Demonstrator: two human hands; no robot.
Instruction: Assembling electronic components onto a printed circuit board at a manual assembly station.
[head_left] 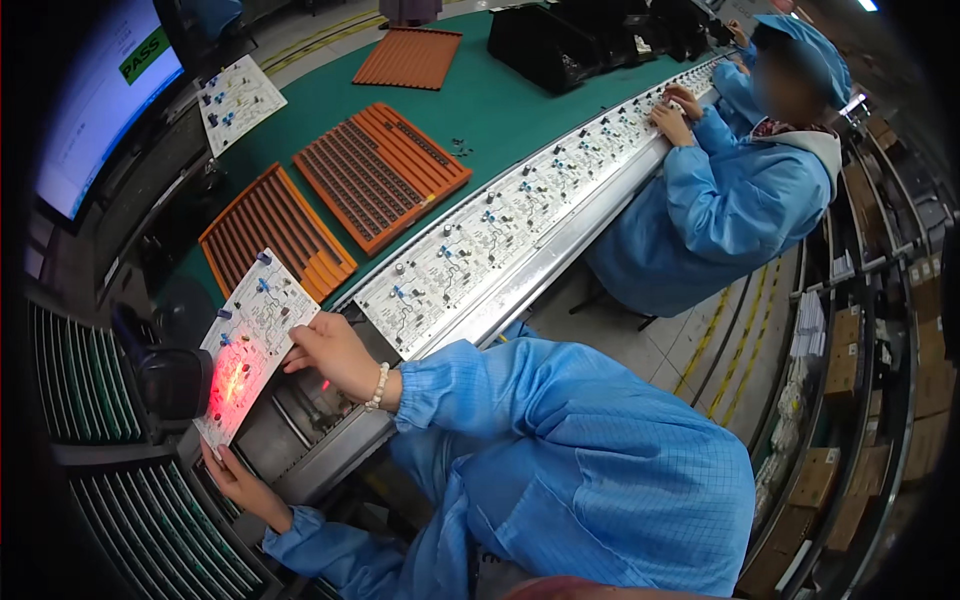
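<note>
Beside the black scanner (175,385), a white circuit board (254,340) tilts in red light (236,380), its side edge pinched by the right hand (343,355), its lower end apparently by the left hand (245,487), that grip partly hidden. Scanning seems the current step; the next move calls for steadiness.

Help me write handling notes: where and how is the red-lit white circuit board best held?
Probably pinch the white circuit board by its edges: right hand from the right, left hand from below at the lower corner. It is flat, and components stud its visible face.
</note>
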